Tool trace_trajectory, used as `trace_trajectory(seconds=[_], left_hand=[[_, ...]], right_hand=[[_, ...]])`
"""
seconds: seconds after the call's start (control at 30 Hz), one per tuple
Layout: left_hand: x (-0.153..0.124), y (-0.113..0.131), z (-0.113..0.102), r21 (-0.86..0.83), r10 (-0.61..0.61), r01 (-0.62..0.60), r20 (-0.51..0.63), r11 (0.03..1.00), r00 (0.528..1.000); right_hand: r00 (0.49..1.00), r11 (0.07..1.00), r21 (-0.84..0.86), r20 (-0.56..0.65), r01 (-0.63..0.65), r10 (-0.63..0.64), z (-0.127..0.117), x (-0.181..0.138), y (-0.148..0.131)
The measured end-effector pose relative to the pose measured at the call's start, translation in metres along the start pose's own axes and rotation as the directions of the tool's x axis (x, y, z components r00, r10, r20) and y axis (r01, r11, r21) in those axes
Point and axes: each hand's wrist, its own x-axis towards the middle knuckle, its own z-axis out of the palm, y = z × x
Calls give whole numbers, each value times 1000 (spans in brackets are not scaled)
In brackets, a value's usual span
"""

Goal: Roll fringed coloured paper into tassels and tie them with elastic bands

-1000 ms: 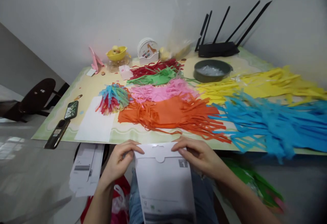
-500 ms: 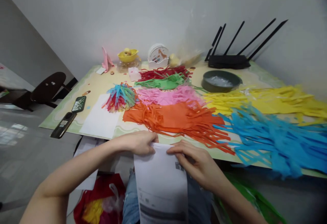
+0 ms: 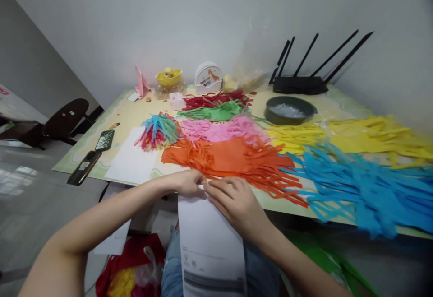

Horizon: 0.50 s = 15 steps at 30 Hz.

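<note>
A printed sheet of white paper (image 3: 211, 238) hangs over my lap, its top edge at the table's front edge. My left hand (image 3: 188, 183) is closed on that top edge, thumb and fingers pinching it. Beside it, touching, my right hand (image 3: 238, 202) presses its fingertips together on the same edge, its back covering the sheet's upper right. Just beyond both hands lies fringed orange paper (image 3: 233, 155). Behind this are fringed pink paper (image 3: 219, 129), green paper (image 3: 219, 111) and dark red paper (image 3: 216, 100). A multicoloured pompom of paper strips (image 3: 158, 132) sits left of them.
Fringed blue (image 3: 365, 184) and yellow paper (image 3: 375, 139) spread across the right. A dark round tin (image 3: 291, 118) and a black router (image 3: 299, 85) stand behind. Two phones (image 3: 104, 140) lie at the left edge near a white sheet (image 3: 130, 161). A red bag (image 3: 117, 263) is below.
My right hand has slid left along the paper's top edge until it meets my left hand. It now covers the dark printed mark at the upper right. The view has shifted slightly.
</note>
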Motion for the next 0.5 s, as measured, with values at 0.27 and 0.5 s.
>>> trace_trajectory(seconds=[0.27,0.5], left_hand=[[3,-6,6,-54,23,-26,-55,998,998],[-15,4,15,-203,30,-74,-213,976,977]], right_hand=[[964,958,-119,66,262,-256,5,14,5],[986,982,-95,10,166,-166,3,-4,16]])
